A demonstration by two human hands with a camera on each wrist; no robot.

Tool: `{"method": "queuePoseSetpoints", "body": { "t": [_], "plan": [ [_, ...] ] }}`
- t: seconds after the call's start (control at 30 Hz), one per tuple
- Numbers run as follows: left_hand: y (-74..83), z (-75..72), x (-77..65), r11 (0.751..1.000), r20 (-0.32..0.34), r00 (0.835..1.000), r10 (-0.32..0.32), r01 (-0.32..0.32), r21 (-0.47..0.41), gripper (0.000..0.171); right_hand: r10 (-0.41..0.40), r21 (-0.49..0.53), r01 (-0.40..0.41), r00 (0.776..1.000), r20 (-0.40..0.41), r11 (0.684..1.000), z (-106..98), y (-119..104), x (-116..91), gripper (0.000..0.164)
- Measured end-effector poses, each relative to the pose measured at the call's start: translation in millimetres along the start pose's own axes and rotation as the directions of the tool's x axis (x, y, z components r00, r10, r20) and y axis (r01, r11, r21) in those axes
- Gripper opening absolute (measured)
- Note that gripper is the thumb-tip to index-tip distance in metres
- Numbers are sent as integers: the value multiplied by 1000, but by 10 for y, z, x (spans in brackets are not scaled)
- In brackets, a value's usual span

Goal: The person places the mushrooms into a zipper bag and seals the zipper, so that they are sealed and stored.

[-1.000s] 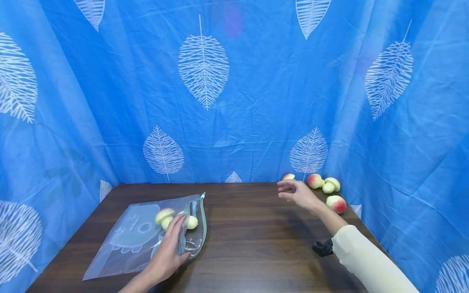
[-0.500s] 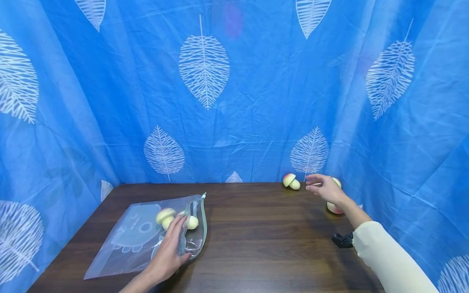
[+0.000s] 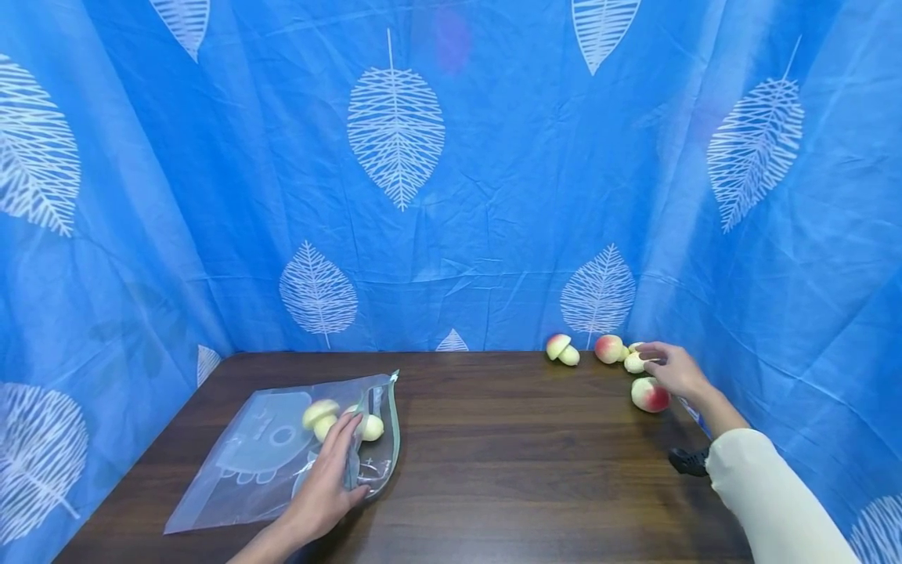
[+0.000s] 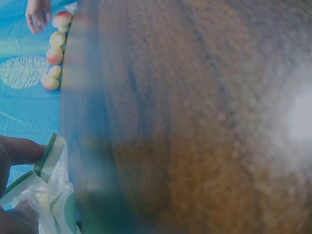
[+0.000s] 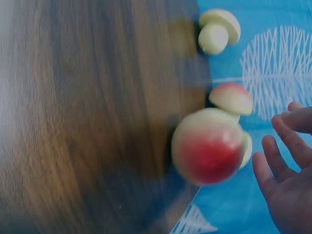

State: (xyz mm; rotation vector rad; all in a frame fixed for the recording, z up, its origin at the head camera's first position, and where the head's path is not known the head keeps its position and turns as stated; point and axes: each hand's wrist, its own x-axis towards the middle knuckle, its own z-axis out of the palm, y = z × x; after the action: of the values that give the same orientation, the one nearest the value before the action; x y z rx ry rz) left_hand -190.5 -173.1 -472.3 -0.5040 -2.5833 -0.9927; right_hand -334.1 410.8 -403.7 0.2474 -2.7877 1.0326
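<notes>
My left hand (image 3: 320, 489) grips the mouth of a clear zip bag (image 3: 239, 462) lying on the table's left side. In the left wrist view, the bag's green zip edge (image 4: 46, 158) passes between thumb and finger. Pale yellow toy mushrooms (image 3: 320, 415) show inside the bag, partly behind the fingers. At the back right, my right hand (image 3: 680, 372) hovers with loosely bent fingers, holding nothing. Its fingertips overlap a pale mushroom (image 3: 634, 363) in the head view. Just below sits a red-capped mushroom (image 3: 650, 395), large in the right wrist view, with the fingers (image 5: 275, 156) beside it.
Two more red-and-yellow mushrooms stand along the back edge, one mushroom (image 3: 562, 349) farther left and another mushroom (image 3: 609, 349) beside the pale one. A brown wooden table (image 3: 493, 454) lies between the hands. Blue leaf-print cloth (image 3: 458, 196) hangs close behind and at both sides.
My right hand has moved rightward along the back row, past the left mushrooms to the pale one, uncovering those it passed. The left hand and bag have stayed put.
</notes>
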Motion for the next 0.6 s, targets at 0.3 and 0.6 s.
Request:
{"method": "queuePoseSetpoints", "body": {
  "t": [0.3, 0.6],
  "plan": [
    [8, 7, -8, 1000, -2, 1000, 6, -6, -4, 107, 67, -50, -67, 998, 0, 997, -36, 280, -88, 44],
    [17, 10, -9, 1000, -3, 1000, -7, 7, 2, 106, 124, -16, -124, 991, 52, 992, -4, 359, -121, 46]
  ]
}}
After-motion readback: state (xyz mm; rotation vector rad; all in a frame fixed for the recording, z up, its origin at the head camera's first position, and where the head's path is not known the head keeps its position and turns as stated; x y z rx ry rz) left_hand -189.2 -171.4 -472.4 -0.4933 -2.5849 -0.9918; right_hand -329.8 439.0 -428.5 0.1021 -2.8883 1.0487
